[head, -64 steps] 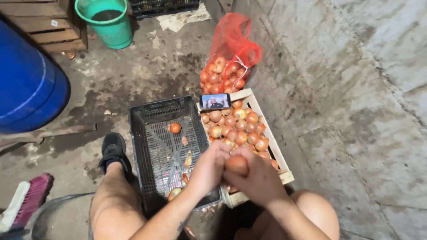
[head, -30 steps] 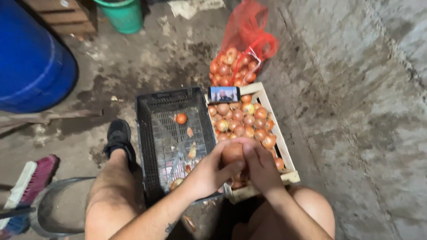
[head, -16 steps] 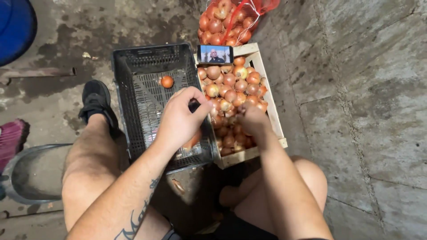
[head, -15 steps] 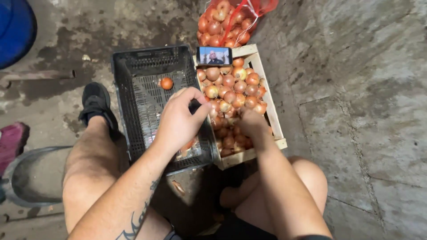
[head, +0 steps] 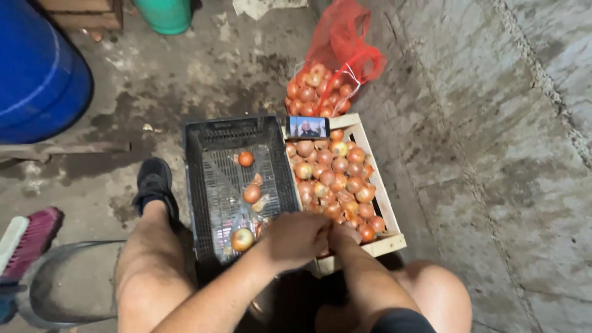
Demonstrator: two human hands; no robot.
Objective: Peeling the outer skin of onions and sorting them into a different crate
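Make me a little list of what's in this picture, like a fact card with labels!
Place: rough concrete floor beside a concrete wall
Left hand: closed, meeting the other hand over the near edge of the crates; what it holds is hidden
Right hand: pressed against the left one, fingers hidden
Black plastic crate: three loose onions and scraps of skin
Wooden crate: full of onions
Phone: propped at the wooden crate's far end, screen lit
Red net sack: open, onions spilling out
Also there: blue barrel, green bucket, brush
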